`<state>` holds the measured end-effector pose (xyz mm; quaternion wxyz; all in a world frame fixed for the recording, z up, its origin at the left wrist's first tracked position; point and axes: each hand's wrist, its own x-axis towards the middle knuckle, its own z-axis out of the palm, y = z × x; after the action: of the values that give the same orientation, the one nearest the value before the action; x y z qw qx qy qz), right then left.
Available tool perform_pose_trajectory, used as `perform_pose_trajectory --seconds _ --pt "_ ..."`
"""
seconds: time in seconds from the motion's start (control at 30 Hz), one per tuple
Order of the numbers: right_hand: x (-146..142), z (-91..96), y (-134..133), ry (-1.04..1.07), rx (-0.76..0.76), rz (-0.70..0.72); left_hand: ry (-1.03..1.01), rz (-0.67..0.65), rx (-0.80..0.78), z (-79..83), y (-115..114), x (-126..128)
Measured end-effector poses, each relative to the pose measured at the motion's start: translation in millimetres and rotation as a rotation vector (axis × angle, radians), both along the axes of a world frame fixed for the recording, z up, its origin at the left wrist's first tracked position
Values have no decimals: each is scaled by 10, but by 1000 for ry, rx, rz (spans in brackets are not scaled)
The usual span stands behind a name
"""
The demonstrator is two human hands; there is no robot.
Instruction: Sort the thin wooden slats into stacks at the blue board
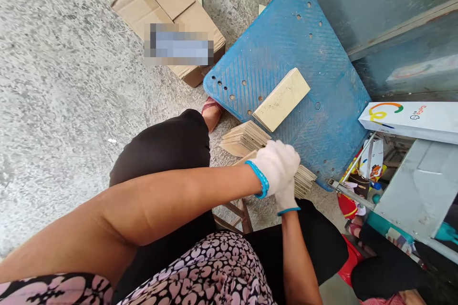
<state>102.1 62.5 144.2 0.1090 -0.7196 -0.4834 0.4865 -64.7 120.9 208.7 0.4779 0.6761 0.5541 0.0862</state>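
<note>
My left hand, in a white knitted glove with a blue cuff, is closed, its knuckles upward. What it grips is hidden beneath it. My right hand, gloved alike, lies directly under and against the left, its fingers out of sight. Pale thin boards stick out to the right of the hands, and a board's edge shows on their left; whether either hand holds them I cannot tell. Just beyond, a fanned stack of boards leans by the edge of a blue plastic platform.
A neat stack of pale boards lies on the platform. On the concrete floor is a cardboard box. To the right are a white paper bag, a metal-framed table and another person's dark-clothed leg.
</note>
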Motion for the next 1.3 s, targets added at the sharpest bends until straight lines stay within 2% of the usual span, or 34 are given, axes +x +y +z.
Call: perform_pose_trajectory --seconds 0.07,0.1,0.23,0.37,0.5,0.6,0.67,0.73,0.83,0.9,1.07,1.3 --pt "195 101 119 8 44 -32 64 -16 84 92 29 -24" --pt "295 163 191 29 68 -54 66 -21 73 104 53 -76" --pt "580 424 508 153 157 -143 -91 -40 -142 59 146 -257" --pt "582 602 747 248 194 -191 -272 41 -270 42 210 -213" --pt "415 648 834 287 190 -281 -335 181 -303 52 268 -154" --pt "281 614 742 290 259 -422 -330 250 -264 -3 315 -141" --pt "198 566 585 226 331 -456 -304 290 -222 -74 344 -121" --pt "111 502 372 144 353 -401 -258 330 -187 -147 363 -90" --pt "-38 380 65 85 314 -231 -227 366 -167 -215 364 -44" --pt "-136 297 -54 -25 280 -152 -237 375 -188 -227 352 -27" --pt "-263 233 -53 -299 222 -117 -223 370 -226 -227 337 -1" --pt "-247 320 22 -336 197 -131 -182 312 -205 -176 374 120"
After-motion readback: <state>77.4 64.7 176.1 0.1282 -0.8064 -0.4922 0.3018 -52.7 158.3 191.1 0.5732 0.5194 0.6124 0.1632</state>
